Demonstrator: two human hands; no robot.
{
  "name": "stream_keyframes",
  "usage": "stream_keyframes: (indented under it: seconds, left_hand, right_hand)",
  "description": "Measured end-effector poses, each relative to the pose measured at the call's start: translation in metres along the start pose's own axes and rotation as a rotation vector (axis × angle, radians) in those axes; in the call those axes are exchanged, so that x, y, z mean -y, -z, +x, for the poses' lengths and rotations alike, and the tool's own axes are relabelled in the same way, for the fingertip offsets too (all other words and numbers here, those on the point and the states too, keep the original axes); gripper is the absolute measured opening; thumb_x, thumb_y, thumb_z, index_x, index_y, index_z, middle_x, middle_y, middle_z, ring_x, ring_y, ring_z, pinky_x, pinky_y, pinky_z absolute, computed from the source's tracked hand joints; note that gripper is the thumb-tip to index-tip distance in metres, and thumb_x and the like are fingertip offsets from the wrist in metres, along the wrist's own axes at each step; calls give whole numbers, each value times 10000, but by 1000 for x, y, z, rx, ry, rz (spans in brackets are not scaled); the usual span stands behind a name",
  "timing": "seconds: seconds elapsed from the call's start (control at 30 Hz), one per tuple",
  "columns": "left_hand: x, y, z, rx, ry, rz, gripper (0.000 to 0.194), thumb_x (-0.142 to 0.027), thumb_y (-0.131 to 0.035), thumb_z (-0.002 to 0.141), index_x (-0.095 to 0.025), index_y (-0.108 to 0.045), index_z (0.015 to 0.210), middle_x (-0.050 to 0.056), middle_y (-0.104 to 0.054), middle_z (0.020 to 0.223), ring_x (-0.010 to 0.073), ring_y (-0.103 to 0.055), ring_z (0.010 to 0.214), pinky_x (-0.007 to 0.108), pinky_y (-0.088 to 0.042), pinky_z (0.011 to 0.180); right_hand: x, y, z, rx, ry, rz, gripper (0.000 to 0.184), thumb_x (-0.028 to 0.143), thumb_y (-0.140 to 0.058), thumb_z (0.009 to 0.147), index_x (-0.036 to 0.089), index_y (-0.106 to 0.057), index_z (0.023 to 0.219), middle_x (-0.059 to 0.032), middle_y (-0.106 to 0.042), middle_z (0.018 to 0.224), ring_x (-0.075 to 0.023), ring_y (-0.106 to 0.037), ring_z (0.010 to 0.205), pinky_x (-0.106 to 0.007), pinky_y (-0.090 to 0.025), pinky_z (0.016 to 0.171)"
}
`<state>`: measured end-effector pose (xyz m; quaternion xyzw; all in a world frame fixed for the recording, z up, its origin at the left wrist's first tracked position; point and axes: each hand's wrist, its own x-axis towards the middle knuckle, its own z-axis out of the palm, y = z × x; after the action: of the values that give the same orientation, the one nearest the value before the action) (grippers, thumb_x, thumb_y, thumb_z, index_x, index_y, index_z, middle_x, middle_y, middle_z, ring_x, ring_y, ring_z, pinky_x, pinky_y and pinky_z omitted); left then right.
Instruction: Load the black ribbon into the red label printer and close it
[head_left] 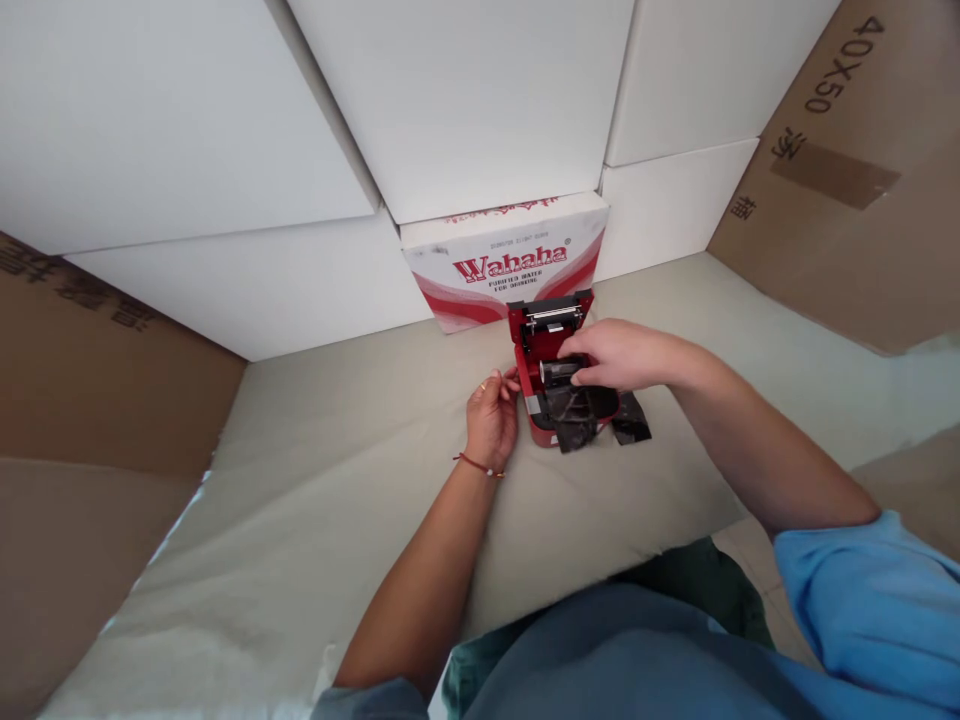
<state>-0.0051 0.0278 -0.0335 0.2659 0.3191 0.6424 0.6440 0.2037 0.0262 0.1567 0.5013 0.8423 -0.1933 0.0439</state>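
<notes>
In the head view, a red label printer (541, 436) stands on a cloth-covered table (345, 480), slightly right of the middle of the view. Its lid (516, 324) is raised at the back, showing a dark inner face with a silvery bar (553, 317) across it. The right hand (616, 353) reaches in from the right and grips a dark roll (555, 373) between thumb and fingers, a narrow hold around the roll's right end. The roll lies crosswise over the open bay, its pale left end facing the left wall. From it, crinkled black film (574, 418) spills over the printer's front edge; another black piece (631, 418) sticks out to the right onto the cloth.

The left hand (491, 420), with a red cord bracelet (480, 466) at the wrist, is at the printer's left side, its fingers drawn close together and their tips against or just beside the red wall; whether they grip anything I cannot tell.

Directly behind the printer is a Wahaha purified water carton (514, 265), in front of large white boxes (465, 100). Brown cardboard (97, 370) stands at left, and a printed brown carton (862, 210) at right.
</notes>
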Motion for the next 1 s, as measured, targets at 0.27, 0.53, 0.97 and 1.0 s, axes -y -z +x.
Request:
stream_keyframes:
  seconds: [0.27, 0.53, 0.97, 1.0]
  left_hand:
    - [-1, -4, -2, -6, -5, 4, 530, -498, -907, 859, -234, -561, 556, 29, -686, 689, 232, -750, 1044, 410, -551, 1107]
    - [-2, -5, -3, -3, -10, 19, 523, -497, -884, 872, -234, -557, 561, 28, -667, 691, 227, -740, 1016, 422, -547, 1115]
    - [2, -11, -7, -89, -158, 229, 487, -541, -838, 871, -237, -534, 642, 11, -612, 717, 222, -683, 903, 420, -568, 995]
    - [0, -13, -11, -109, -192, 270, 456, -529, -836, 884, -235, -560, 671, 14, -621, 752, 225, -675, 931, 427, -558, 1022]
  right_hand:
    - [28, -23, 25, -33, -273, -281, 355, 160, -606, 1002, 206, -804, 1293, -187, -837, 1267, -365, -792, 1181, -393, -594, 864]
    - [28, -32, 40, -54, -293, -275, 331, 128, -593, 1004, 155, -818, 1245, -223, -812, 1330, -368, -791, 1203, -403, -604, 898]
    - [2, -88, -51, -436, 237, 95, 432, 362, -565, 1133, 209, -701, 1514, -121, -744, 1542, -306, -683, 1445, -535, -551, 1238]
    - [4, -102, -58, -482, 215, 73, 460, 366, -568, 1135, 205, -666, 1555, -131, -704, 1595, -314, -645, 1502, -564, -527, 1267]
